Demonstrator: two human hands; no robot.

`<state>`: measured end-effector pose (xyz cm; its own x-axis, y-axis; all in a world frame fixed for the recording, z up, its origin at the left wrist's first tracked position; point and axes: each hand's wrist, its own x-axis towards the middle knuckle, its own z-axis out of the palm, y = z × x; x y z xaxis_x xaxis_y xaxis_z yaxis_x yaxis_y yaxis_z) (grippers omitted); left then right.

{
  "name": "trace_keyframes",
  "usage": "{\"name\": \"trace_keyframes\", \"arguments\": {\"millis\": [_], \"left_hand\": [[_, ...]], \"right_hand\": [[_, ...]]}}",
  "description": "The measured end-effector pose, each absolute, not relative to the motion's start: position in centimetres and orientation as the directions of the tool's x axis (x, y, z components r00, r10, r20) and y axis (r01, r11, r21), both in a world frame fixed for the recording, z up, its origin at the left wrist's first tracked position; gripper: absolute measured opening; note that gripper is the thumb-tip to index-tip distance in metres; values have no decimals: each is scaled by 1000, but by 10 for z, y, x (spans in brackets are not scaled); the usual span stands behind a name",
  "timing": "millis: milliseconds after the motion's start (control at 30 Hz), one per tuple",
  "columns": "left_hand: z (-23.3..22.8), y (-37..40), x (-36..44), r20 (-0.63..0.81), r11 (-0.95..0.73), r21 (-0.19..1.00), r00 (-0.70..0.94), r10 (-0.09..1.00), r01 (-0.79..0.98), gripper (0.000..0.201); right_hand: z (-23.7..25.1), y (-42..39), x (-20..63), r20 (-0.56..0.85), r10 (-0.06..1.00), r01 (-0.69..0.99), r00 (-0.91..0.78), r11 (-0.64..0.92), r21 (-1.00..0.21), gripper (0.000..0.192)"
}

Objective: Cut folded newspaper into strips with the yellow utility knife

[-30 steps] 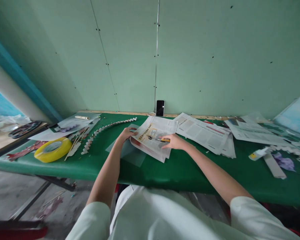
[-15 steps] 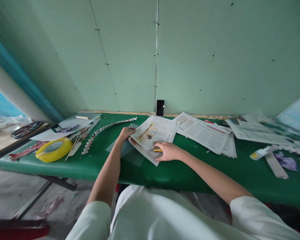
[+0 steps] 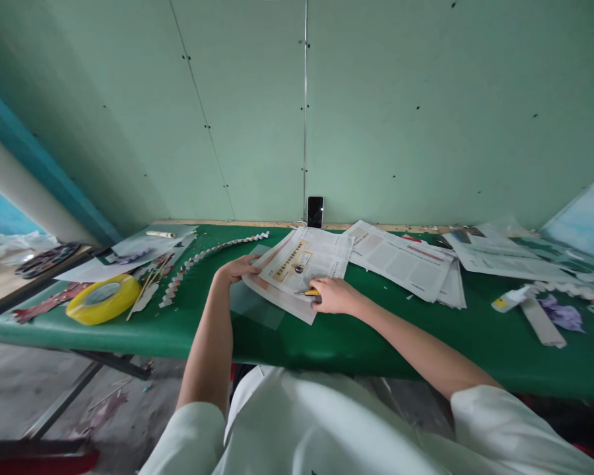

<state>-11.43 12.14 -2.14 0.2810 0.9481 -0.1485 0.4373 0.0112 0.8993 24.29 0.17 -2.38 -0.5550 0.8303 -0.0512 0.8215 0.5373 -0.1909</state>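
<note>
Green felt table (image 3: 327, 343) against a pale green panel wall, papers all over. From my feed: right hand (image 3: 335, 295) has its fingers curled shut round a small yellow-handled cutter (image 3: 313, 293), tip pointing left onto the near edge of the folded newspaper (image 3: 297, 270). Left hand (image 3: 237, 269) lies flat, fingers together and stretched out, pressing the paper's left edge; nothing gripped there. Newspaper sits mid-table, partly over a clear plastic sheet (image 3: 255, 307) that sticks out toward the table's front edge.

Judging by the pose, it's a cut along the paper. To do it well I'd keep the left hand's pressure firm and its fingertips well off the blade line, hold the blade low and pull in one steady stroke w/o sawing, and mind the felt underneath, as the plastic only backs part of the paper.

Further out: more newspaper sheets (image 3: 406, 260) to the right, a white glue tube (image 3: 509, 300) beyond them, a zigzag paper strip (image 3: 202, 256) and a yellow tape roll (image 3: 103, 298) to the left, a phone (image 3: 315, 211) propped on the wall at the back.
</note>
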Motion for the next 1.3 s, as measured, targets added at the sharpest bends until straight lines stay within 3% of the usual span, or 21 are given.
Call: {"name": "trace_keyframes", "arguments": {"millis": [133,333,433,567,633,767,900,1100,1300], "left_hand": [[-19,123,-118,-224,93,905,279,934,416,97],[-23,128,-118,-216,121,857,136,967,502,92],[-25,127,-117,-195,128,875,98,976,467,90],[-26,129,-118,-211,184,852,1,977,490,88],[-27,131,-120,-199,207,829,-73,977,520,87],[-32,136,-124,-138,180,841,-119,983,511,84],[-36,139,-127,-151,184,859,-108,983,477,86],[-37,140,-128,-162,193,847,-106,981,496,85],[-36,140,-126,-166,211,836,-132,977,506,83]], "right_hand": [[-26,5,243,-64,852,853,-520,514,-94,15],[-24,9,249,25,899,899,-436,435,50,38],[-21,11,251,64,898,900,-436,433,57,34],[-15,14,255,78,910,907,-407,412,-84,11],[-12,16,259,113,919,903,-378,393,-174,8],[-11,23,272,158,929,859,-335,370,-354,15],[-16,35,288,76,950,800,-304,298,-521,36],[-22,46,296,42,953,747,-298,261,-611,51],[-22,46,293,-20,956,750,-293,216,-625,44]]}}
